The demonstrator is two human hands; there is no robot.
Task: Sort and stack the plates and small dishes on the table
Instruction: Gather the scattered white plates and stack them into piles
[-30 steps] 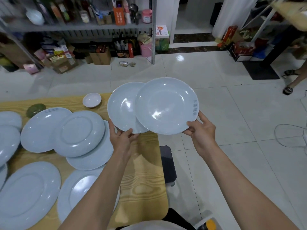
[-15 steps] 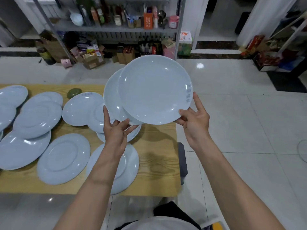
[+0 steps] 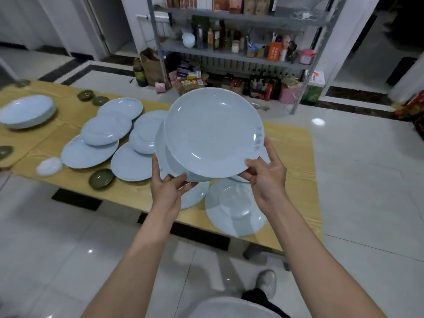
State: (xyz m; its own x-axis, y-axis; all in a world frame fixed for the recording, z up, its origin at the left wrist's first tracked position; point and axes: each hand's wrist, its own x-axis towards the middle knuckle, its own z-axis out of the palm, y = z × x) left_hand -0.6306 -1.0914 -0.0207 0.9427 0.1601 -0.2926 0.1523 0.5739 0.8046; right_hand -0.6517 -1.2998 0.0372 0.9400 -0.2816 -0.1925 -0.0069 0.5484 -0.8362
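While both forearms are reaching forward from the bottom of the view, the table (image 3: 291,157) is stretching from the left edge to right of centre. A shelf (image 3: 229,56) crowded with bottles and boxes is standing beyond the table's far side.

Two pale blue plates are hanging in the air over the table's near right part. The top plate (image 3: 213,131) is tilting its face toward the camera and covering most of the lower plate (image 3: 160,148), whose rim is showing only at the left and bottom. More plates are lying overlapped on the table to the left, a stack (image 3: 27,111) is sitting toward the table's far left, and one plate (image 3: 234,210) is lying at the table's near edge below the right wrist.

The left hand (image 3: 167,189) is grasping the lower plate, thumb rising along its left rim and fingers curling under its bottom edge. The right hand (image 3: 266,175) is grasping the top plate, thumb pressing on the near rim and fingers spreading up behind its right side.

A green dish (image 3: 101,179) and a white dish (image 3: 49,166) are sitting near the table's near edge, left of the hands.
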